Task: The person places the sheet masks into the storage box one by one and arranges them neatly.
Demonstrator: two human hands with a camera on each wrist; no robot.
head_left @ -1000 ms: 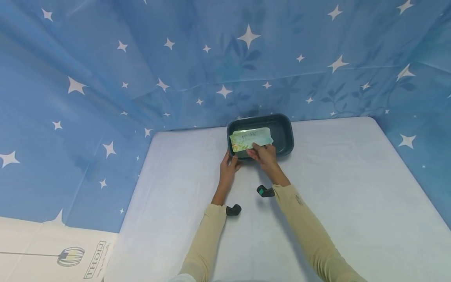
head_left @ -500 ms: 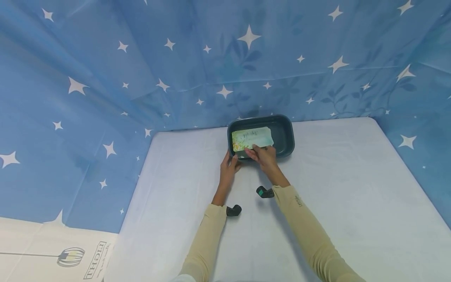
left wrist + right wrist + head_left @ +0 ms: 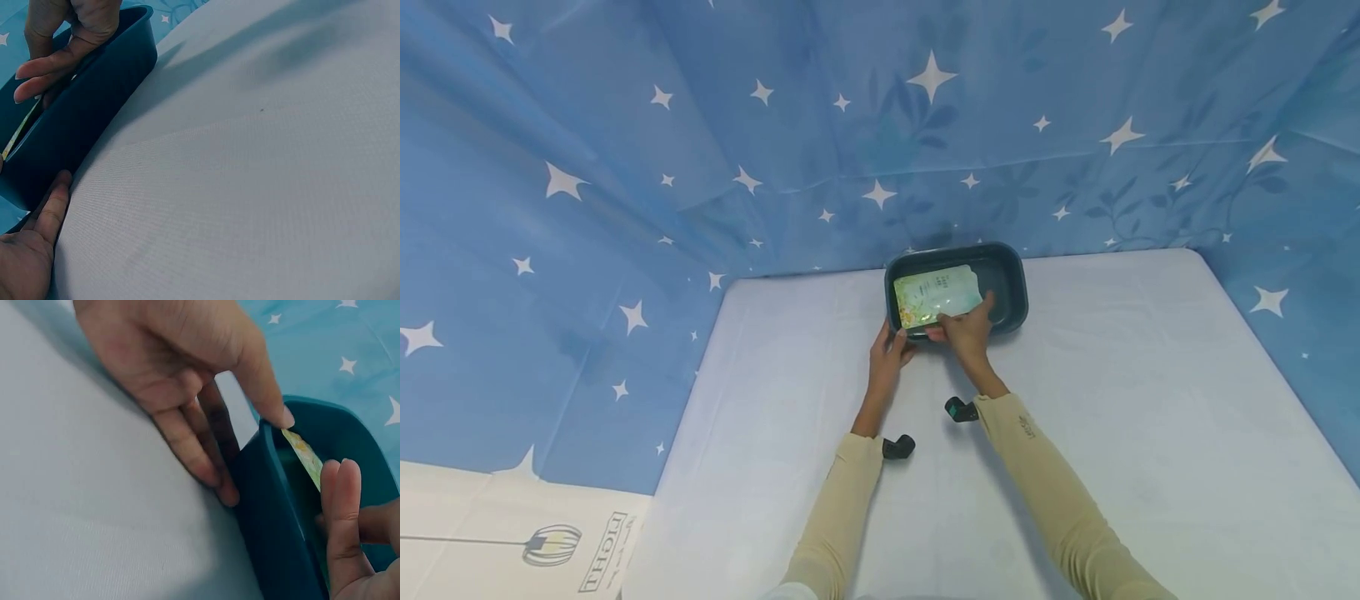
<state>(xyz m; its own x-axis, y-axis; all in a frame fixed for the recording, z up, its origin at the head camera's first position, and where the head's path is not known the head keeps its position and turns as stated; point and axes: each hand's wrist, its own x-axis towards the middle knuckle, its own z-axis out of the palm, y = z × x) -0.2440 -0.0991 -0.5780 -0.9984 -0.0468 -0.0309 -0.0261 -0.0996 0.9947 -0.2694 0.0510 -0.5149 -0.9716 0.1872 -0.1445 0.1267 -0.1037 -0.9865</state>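
A dark teal plastic tub (image 3: 1009, 283) stands at the far edge of the table. Inside it is a flat, shiny green packet (image 3: 938, 296) with a flower print and small text, slanted with its near edge close to the front wall. My left hand (image 3: 886, 362) grips the tub's near left corner, its thumb over the rim by the packet's corner and its fingers (image 3: 194, 453) along the outer wall. My right hand (image 3: 967, 333) reaches over the near rim and holds the packet's near right edge. Part of that hand is hidden behind the wall in the left wrist view.
The table (image 3: 1120, 400) has a white cover. Blue cloth (image 3: 820, 125) with white stars hangs right behind the tub and at both sides. Black camera mounts stick out from the left sleeve (image 3: 846, 508) and the right sleeve (image 3: 1060, 492).
The packet has shifted slightly and its face has tilted, so more print and a bright glare show. A finger of my right hand has spread out to the right. My left hand stays put.
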